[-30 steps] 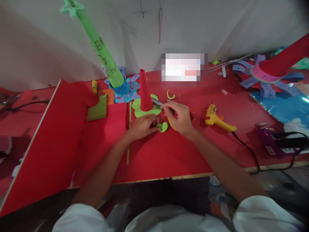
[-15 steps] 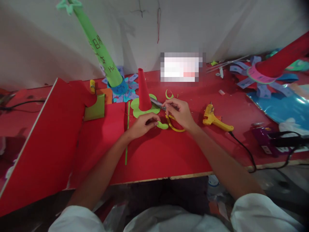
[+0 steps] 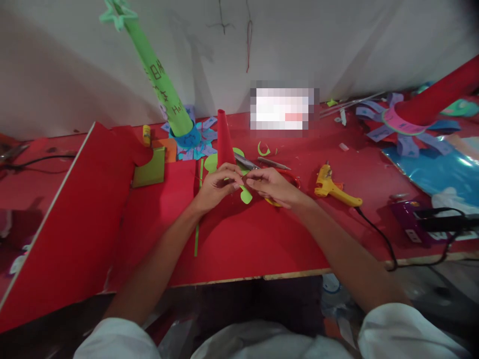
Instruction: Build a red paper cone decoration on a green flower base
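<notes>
A small light-green paper piece [image 3: 246, 196] is pinched between the fingertips of my left hand [image 3: 220, 185] and my right hand [image 3: 272, 185], its rounded end hanging down. Both hands are closed on it, near each other. Just behind them a red paper cone [image 3: 224, 137] stands upright on a green petal-shaped base [image 3: 211, 162], partly covered by my left hand. Scissors [image 3: 293, 177] lie under and beside my right hand, their handles partly hidden by it. A grey pen-like tool [image 3: 274, 163] rests behind my right hand.
On the right are a yellow glue gun [image 3: 332, 185] with its cable and a purple box [image 3: 406, 219]. Left lie a thin green strip [image 3: 196, 239], a green square [image 3: 151, 169] and a raised red board [image 3: 63, 219]. A tall green tube [image 3: 160, 80] stands behind.
My right hand has moved off the scissors and pinches the green piece beside my left hand. The piece has turned from lying sideways to hanging down. The view has shifted slightly.
</notes>
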Tool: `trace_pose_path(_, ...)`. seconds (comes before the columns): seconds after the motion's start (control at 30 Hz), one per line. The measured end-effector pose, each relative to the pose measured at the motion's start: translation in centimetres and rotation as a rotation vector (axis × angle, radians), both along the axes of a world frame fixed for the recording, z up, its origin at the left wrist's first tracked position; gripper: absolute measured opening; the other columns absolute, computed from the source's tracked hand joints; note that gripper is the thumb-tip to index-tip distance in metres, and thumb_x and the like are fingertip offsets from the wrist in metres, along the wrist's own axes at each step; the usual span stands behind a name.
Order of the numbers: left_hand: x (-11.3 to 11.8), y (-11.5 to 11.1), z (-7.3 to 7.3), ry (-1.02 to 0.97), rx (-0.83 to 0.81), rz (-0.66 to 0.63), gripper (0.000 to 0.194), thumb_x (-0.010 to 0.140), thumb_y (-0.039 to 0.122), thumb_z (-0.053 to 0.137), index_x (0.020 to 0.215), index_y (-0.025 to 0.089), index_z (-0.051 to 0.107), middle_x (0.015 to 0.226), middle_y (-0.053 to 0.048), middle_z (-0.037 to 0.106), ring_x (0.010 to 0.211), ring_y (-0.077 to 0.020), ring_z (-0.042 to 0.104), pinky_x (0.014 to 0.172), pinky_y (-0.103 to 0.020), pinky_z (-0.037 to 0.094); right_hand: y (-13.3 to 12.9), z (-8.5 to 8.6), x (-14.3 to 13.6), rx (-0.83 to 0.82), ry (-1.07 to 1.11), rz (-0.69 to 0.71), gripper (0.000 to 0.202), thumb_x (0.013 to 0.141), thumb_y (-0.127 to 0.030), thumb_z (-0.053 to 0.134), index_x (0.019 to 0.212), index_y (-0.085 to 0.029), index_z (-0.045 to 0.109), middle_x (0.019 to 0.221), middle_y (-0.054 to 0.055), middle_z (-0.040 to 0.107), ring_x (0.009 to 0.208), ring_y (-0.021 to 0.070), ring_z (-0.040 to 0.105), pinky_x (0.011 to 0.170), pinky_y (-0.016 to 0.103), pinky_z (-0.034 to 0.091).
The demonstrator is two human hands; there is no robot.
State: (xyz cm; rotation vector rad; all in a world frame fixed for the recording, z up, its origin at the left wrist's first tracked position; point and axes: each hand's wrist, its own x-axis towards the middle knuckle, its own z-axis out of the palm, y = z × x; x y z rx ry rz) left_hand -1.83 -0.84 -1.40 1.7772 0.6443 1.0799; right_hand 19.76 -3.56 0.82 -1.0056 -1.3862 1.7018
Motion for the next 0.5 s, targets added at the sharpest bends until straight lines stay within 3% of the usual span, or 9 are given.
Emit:
trace_pose_path(0.33, 0.25, -0.1, 0.12, 0.034, -0.011, -0.009, 0.027, 0.088, 0.05, 0.08, 0.087, 0.024, 0.078, 0.106, -0.007, 0.067, 0.106, -0.019, 0.064, 0.092, -0.035, 0.055, 0.14, -0.62, -0.01, -0.007, 0.074, 0.006, 0.037, 0.075, -0.049, 0.088, 0.081, -0.017, 0.07, 0.065, -0.004, 0.054, 0.052, 0.0055, 0.037, 0.045, 0.024, 0.019)
trace_pose_path(0.43, 0.34, -0.32, -0.1, -0.048, -0.116, 0.068, 0.034, 0.09, 0.051, 0.077, 0.115, 0.027, 0.075, 0.103, -0.005, 0.066, 0.081, -0.0122, 0.059, 0.07, -0.025, 0.051, 0.19, -0.75, -0.02, -0.047, 0.134, -0.024, 0.04, 0.073, -0.05, 0.09, 0.08, -0.018, 0.066, 0.059, -0.008, 0.048, 0.046, 0.0041, 0.031, 0.043, 0.024, 0.016)
trace_pose_path(0.5, 0.31, -0.26, -0.03, -0.172, -0.186, 0.153, 0.036, 0.096, 0.05, 0.07, 0.125, 0.028, 0.069, 0.094, -0.002, 0.065, 0.063, -0.008, 0.048, 0.054, -0.022, 0.04, 0.32, -0.44, -0.12, -0.048, 0.222, -0.089, 0.044, 0.07, -0.052, 0.092, 0.08, -0.02, 0.063, 0.057, -0.01, 0.046, 0.044, 0.0033, 0.027, 0.042, 0.024, 0.014)
